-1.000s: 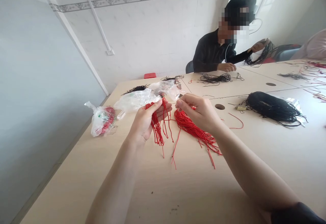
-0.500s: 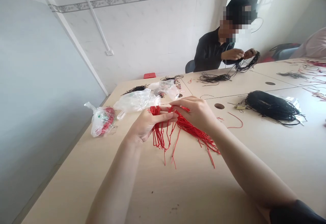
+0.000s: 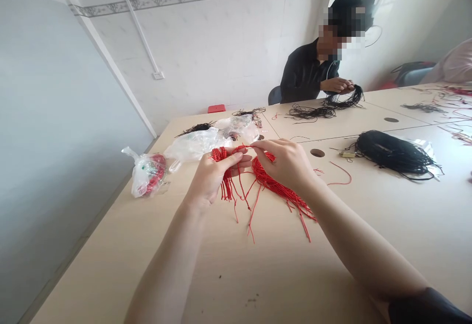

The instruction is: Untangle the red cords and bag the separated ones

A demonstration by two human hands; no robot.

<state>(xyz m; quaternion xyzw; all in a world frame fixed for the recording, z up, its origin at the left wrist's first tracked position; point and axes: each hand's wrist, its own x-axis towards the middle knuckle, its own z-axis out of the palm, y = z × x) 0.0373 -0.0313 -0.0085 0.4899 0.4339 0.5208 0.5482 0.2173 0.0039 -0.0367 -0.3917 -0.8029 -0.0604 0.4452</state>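
Note:
My left hand (image 3: 214,179) holds a bunch of thin red cords (image 3: 226,181), which hang down from my fingers toward the light wooden table (image 3: 236,270). My right hand (image 3: 283,164) pinches a strand between thumb and fingers, just right of the left hand. A second, larger hank of red cords (image 3: 280,189) runs from under the right hand and lies splayed on the table. Its top end is hidden by that hand. The two hands are almost touching, linked by the red strands.
Clear plastic bags (image 3: 197,144) lie just beyond my hands, and a knotted bag of red cord (image 3: 147,176) sits at the left. A heap of black cords (image 3: 393,154) lies to the right. Beyond, a seated co-worker (image 3: 306,71) handles black cords (image 3: 344,99).
My left hand has moved slightly left and opened its fingers apart from the right hand. The red strands have shifted with it. The co-worker's hands have lowered toward the table with the black cords.

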